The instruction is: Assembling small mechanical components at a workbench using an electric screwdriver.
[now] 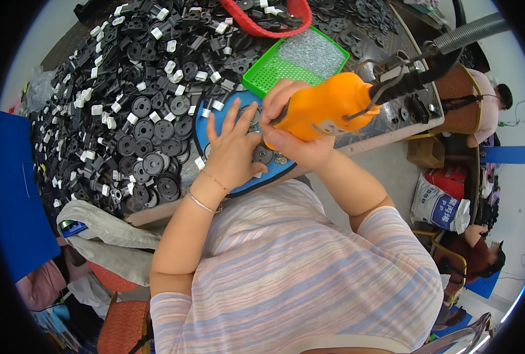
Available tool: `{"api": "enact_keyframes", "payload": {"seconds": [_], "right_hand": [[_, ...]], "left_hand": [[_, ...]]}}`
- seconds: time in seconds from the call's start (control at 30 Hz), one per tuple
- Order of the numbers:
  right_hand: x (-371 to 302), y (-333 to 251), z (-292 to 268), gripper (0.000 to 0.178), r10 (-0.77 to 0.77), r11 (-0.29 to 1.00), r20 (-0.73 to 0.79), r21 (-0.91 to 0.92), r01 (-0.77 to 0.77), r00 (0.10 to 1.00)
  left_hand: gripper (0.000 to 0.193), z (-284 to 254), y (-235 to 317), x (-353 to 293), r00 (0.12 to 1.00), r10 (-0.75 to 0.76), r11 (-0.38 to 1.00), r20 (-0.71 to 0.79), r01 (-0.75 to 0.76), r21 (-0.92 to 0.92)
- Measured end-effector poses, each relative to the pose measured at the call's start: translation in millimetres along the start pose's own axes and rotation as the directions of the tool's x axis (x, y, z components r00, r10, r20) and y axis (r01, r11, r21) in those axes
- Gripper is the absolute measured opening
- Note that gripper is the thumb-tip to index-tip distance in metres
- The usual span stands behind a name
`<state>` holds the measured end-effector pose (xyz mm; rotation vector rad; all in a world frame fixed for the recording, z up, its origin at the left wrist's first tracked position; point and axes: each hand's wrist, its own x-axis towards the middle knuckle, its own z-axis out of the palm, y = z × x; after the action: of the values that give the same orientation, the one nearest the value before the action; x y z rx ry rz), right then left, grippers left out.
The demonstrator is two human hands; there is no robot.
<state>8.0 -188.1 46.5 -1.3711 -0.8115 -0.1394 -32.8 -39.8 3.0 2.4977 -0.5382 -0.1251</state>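
My right hand point(305, 146) is wrapped around an orange electric screwdriver point(333, 106). The tool is tilted over a blue mat point(202, 128) at the table's front edge, and its tip is hidden behind my hands. On the mat, left of the tool, rests my left hand point(228, 154) with its fingers spread. Beside its thumb lies a round dark disc part point(263, 154). More grey round parts show partly between and behind the left fingers. Small metal pieces point(281, 158) sit on the mat under the right hand.
Black plastic parts with white pieces point(150, 65) heap over the table's left and back. A green basket point(259, 75) holding small silvery pieces stands behind the mat, near a red basket point(262, 29). A spring point(472, 32) carries the screwdriver. Other people sit at the right.
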Motion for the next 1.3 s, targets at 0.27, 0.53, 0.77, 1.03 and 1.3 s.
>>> {"api": "enact_keyframes", "payload": {"seconds": [0.27, 0.53, 0.77, 1.03, 1.3], "right_hand": [[-4.2, 1.7, 1.7, 0.025, 0.077, 0.997, 0.012, 0.024, -0.077, 0.997], [-6.2, 11.6, 3.0, 0.023, 0.078, 0.996, 0.08, 0.028, -0.081, 0.994], [17.5, -9.4, -21.6, 0.028, -0.047, 0.961, 0.057, 0.276, 0.03, 0.997], [10.4, 10.8, -71.6, 0.027, 0.01, 1.0, -0.341, 0.02, -0.004, 0.94], [9.0, 28.3, -74.3, 0.027, 0.026, 0.998, -0.406, 0.063, 0.0, 0.913]], "left_hand": [[0.053, 2.1, -2.5, 0.4, 1.0, 0.019, 1.0, -0.016, -0.019, -0.006], [0.067, 7.7, -6.7, 0.2, 0.999, 0.039, 0.999, -0.016, -0.039, 0.008], [0.052, -1.8, -5.1, 0.7, 0.999, -0.006, 1.0, 0.04, 0.006, -0.008], [0.044, -1.4, -0.6, -1.3, 1.0, -0.013, 1.0, -0.005, 0.013, -0.02], [0.043, 10.0, 6.1, 0.2, 0.986, -0.07, 0.997, -0.151, 0.074, 0.022]]}}
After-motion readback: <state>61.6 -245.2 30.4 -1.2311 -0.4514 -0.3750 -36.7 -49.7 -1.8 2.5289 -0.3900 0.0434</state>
